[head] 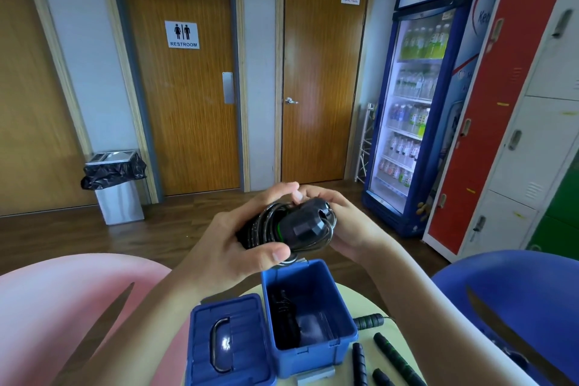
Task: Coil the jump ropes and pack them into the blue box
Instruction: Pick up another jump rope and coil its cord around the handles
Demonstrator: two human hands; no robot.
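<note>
Holding now: both hands keep one coiled jump rope [286, 227] in the middle of the frame, above the open blue box [308, 316].
Left hand [228, 247]: its grip is closed around the left side of the bundle, thumb across the front, fingers behind.
Right hand [341, 222]: its grip is closed on the right side, fingers curled behind the handle end and over the top.
How it will handle: I judge the bundle light; the handles are stiff, but the thin cord is springy and glossy, so the loops may slip and open if the hold gets loose.
Where to hold: best across the cord loops and the handles together, so that one squeeze keeps all in place.
Direction: the long axis of the bundle runs from lower left to upper right, a little tilted; the thick handle end points to the right and toward the camera.
Blue box: in the lower centre on the desk [369, 304], open side up, with a dark rope already lying inside along its left wall.
Lid [225, 341]: lies flat just left of the box, touching it.
Other handles [394, 354]: black ones lie on the desk right of the box, not yet coiled.
Step, as I judge: the bundle seems ready to go down into the box.
</note>
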